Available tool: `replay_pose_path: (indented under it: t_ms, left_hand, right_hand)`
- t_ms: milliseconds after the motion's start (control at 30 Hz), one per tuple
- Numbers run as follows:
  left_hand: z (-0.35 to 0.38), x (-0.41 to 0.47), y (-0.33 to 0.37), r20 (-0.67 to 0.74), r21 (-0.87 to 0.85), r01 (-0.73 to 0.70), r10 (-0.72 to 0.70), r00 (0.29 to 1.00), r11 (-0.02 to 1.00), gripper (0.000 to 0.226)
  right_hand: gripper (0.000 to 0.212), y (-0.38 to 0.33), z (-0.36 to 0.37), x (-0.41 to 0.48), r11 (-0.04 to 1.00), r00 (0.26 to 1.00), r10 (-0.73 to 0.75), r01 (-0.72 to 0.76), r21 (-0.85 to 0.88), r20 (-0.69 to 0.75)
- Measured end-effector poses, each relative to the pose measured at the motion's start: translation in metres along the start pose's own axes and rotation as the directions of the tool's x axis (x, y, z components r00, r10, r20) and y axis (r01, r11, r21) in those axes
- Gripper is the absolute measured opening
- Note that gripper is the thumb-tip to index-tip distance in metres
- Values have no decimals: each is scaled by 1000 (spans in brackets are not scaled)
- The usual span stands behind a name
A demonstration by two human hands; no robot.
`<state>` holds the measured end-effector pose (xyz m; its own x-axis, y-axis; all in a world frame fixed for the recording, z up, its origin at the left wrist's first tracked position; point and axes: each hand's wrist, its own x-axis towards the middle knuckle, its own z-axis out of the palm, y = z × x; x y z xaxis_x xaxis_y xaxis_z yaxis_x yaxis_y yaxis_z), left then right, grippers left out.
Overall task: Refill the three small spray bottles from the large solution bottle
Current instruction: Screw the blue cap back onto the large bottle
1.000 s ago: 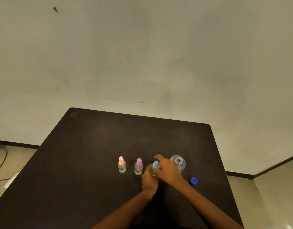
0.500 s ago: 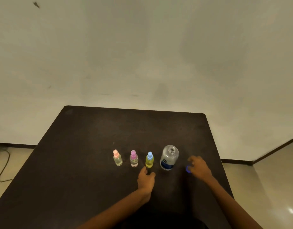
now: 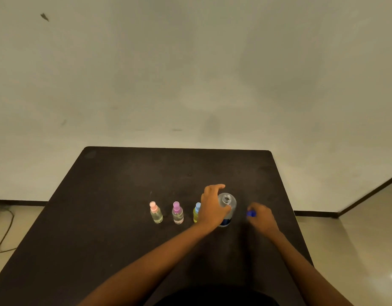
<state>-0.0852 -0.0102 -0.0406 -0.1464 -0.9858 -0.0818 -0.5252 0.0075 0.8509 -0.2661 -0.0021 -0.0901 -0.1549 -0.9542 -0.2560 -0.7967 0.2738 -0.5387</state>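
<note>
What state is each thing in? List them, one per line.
Large bottle: upright, uncapped, gripped by left hand.
Blue cap: off, in right hand.
Pink-top sprayer: upright, top on.
Purple-top sprayer: upright, top on.
Blue-top sprayer: upright, top on, partly hidden.

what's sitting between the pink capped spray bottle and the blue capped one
The purple-capped spray bottle stands between the pink-capped bottle and the blue-capped bottle, seen in the head view.

A bare, plain indoor room is shown, of no clear kind: a dark table is set against an unadorned pale wall, with tiled floor, dark skirting and a loose cable.
</note>
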Motion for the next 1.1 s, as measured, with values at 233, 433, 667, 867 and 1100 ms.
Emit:
replay_pose_path:
  t_ms: [233, 433, 667, 867, 1100]
  left_hand:
    - [11, 7, -5, 89, -8, 63, -62, 994, 998, 59]
    - [12, 5, -12, 76, -36, 29, -26, 997, 999, 45]
    - [14, 7, -16, 103, -7, 20, -19, 994, 1000, 27]
    - [13, 6, -19, 100, 17, -6, 4, 995, 1000, 36]
    - [13, 8, -21, 83, 27, 27, -29, 996, 999, 33]
  right_hand:
    - [22, -47, -34, 0, 936, 986, -17, 74, 343, -166]
    - [26, -67, -35, -7, 812, 977, -63, 170, 558, -206]
    - [17, -77, -23, -13, 797, 974, -69, 185, 574, -217]
    - [23, -79, -21, -15, 905, 961, -227, 268, 330, -158]
    - [28, -85, -25, -9, 881, 893, -449, 448, -153, 29]
